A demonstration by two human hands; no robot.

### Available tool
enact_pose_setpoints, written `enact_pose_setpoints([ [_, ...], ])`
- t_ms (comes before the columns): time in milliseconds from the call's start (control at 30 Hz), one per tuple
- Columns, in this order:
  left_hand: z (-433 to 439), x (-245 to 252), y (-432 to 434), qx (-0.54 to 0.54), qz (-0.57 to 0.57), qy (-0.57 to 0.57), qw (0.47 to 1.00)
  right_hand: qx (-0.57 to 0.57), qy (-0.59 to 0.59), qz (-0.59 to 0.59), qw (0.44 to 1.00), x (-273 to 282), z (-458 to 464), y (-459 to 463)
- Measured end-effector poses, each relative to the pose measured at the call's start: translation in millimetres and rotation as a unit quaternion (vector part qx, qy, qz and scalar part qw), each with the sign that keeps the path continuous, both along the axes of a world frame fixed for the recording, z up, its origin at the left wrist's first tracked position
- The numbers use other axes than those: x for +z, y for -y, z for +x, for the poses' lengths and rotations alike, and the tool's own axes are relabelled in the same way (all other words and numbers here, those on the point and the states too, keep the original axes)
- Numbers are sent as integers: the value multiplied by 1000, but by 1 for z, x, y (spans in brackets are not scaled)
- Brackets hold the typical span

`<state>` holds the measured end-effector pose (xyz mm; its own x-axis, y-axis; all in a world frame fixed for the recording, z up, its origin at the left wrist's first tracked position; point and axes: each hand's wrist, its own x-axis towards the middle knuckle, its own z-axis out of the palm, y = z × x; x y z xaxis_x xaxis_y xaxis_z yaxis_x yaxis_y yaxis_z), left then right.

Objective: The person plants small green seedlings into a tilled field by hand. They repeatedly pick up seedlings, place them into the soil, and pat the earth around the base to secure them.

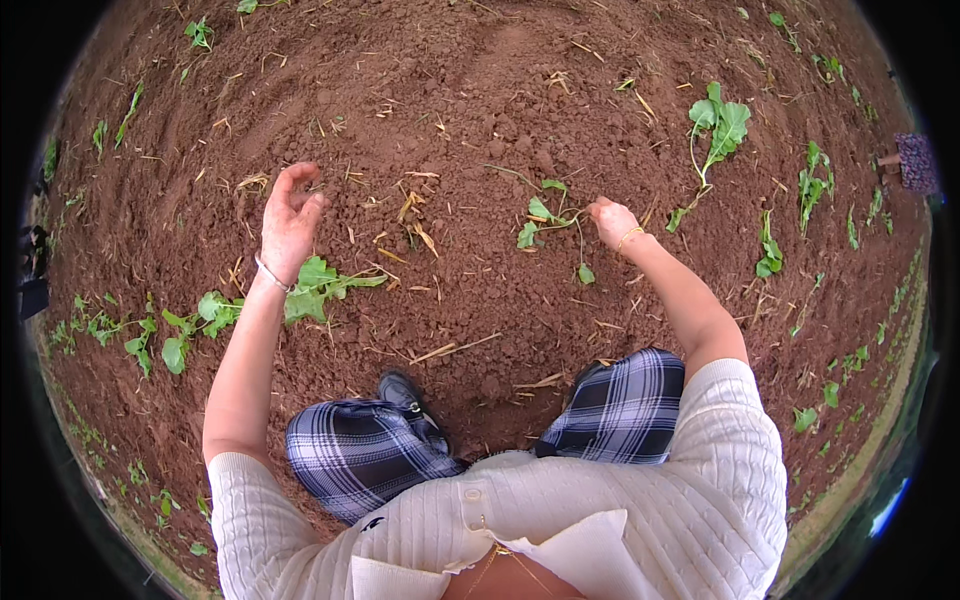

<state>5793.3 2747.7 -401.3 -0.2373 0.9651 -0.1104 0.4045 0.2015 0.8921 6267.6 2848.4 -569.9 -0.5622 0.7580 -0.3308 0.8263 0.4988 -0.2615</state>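
Observation:
Loose brown soil (450,300) strewn with bits of straw spreads out before me. My right hand (611,223) pinches the thin stem of a leafy green seedling (546,217) whose leaves hang to the left, close to the ground. My left hand (292,217) is raised over the soil with bent, parted fingers and nothing in it. Just below that hand, a larger broad-leaved plant (315,289) lies on the soil, partly covered by my left forearm. Whether the held seedling's roots touch the soil cannot be seen.
Another broad-leaved seedling (724,127) lies up to the right of my right hand. Wilted seedlings (814,184) run along the right side, and more green seedlings (174,345) lie at left. My shoe (401,394) stands below. At the far right edge is part of a person (915,161).

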Motion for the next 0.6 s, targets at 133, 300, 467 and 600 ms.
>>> enact_pose_setpoints([
  [133,107,-7,-25,-249,-157,4,956,119,-4,151,981,-34,1,2],
  [300,259,-92,-10,-265,-348,227,870,109,-14,200,974,-42,3,2],
  [467,366,-175,23,-56,-434,542,718,139,-87,138,977,-9,25,29],
  [600,402,-179,22,60,-306,717,623,127,-106,143,976,24,60,41],
])
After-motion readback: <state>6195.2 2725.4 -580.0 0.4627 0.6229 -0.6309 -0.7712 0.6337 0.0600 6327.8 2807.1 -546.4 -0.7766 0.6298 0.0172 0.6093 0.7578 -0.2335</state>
